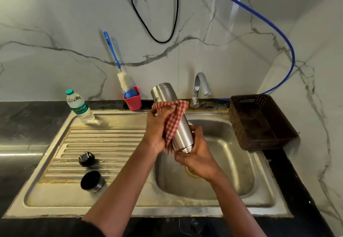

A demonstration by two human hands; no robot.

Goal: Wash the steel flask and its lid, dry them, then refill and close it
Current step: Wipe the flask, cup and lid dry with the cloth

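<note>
Brushed-steel cylindrical flask [182,134] is hanging tilted over the steel sink basin [232,153], right hand [196,157] gripping its lower end, left hand [157,127] clasping a red-checked cloth [175,119] round it; turning it inside the cloth, end to end, is likely drying it best.

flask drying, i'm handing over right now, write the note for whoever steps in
Left grip: holds the checked cloth around the steel flask.
Right grip: holds the flask's near end, over the sink basin.
Black stopper and steel cap: on the drainboard, off the flask.
Water bottle stands at the drainboard's back.
Done: washing, apparently. Left: finish drying the flask, dry both lid parts, refill, close.
</note>
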